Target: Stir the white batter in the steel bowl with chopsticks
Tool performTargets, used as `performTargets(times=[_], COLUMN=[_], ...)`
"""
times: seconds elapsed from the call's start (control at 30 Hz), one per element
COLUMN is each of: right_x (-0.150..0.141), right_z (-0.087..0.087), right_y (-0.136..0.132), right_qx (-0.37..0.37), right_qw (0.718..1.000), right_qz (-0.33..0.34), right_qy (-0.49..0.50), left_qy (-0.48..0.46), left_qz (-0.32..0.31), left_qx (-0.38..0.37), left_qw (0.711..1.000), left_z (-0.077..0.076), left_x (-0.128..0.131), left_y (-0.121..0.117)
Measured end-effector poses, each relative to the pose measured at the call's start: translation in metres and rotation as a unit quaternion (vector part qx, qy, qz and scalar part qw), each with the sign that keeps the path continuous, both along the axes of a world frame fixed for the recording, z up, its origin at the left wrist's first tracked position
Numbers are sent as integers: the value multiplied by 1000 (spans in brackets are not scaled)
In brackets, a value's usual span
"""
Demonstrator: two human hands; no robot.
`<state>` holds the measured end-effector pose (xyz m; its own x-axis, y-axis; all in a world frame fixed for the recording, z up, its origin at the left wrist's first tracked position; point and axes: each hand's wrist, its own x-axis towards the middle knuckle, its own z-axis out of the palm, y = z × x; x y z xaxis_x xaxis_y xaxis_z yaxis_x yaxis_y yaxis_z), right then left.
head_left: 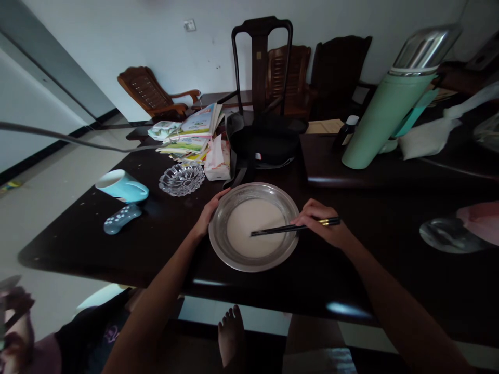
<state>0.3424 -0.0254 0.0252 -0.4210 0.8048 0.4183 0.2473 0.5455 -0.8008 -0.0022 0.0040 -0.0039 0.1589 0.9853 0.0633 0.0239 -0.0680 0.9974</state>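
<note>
A round metal bowl (pixel 218 244) stands on the dark table, with a pale, smooth liquid batter (pixel 253 218) in its bottom. My left hand (pixel 210 212) grips the bowl's left rim, its fingers along the outer side. In my right hand (pixel 317 221) is a pair of black chopsticks (pixel 275 230) with gold bands near the upper ends. They slant leftward over the bowl's right rim, and their tips touch the batter near its middle. My right fingers are closed around them.
Left on the table (pixel 163 259) are a light-blue mug (pixel 120 185), a game controller (pixel 122 218) and a glass dish (pixel 181 179). Behind stand a tissue pack (pixel 218 166), books (pixel 195 130) and a black bag (pixel 268 143). A green thermos (pixel 385 119) stands right. Another person's hand (pixel 15 306) shows lower left.
</note>
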Motion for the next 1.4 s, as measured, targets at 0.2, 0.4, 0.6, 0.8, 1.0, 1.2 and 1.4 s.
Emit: performTargets(times=[0.2, 0.4, 0.6, 0.8, 1.0, 1.2, 1.4], right_x=[3, 6, -2, 14, -4, 15, 2], right_z=[-3, 0, -1, 4, -1, 6, 3], right_y=[4, 2, 2, 4, 0, 5, 0], right_qx=[47, -4, 54, 23, 50, 34, 9], right_qw=[998, 999, 998, 999, 998, 998, 1000], right_qz=[-42, -28, -4, -43, 33, -59, 7], right_qy=[-13, 14, -27, 6, -36, 2, -10], left_qy=[1, 5, 13, -4, -7, 11, 11], left_qz=[3, 1, 5, 3, 6, 4, 9], left_qx=[3, 10, 14, 1, -6, 8, 7], left_qw=[1000, 1000, 1000, 1000, 1000, 1000, 1000], left_z=[1, -1, -1, -4, 2, 3, -1], left_x=[1, -1, -1, -2, 2, 1, -1], left_y=[-1, 0, 2, 1, -2, -1, 0])
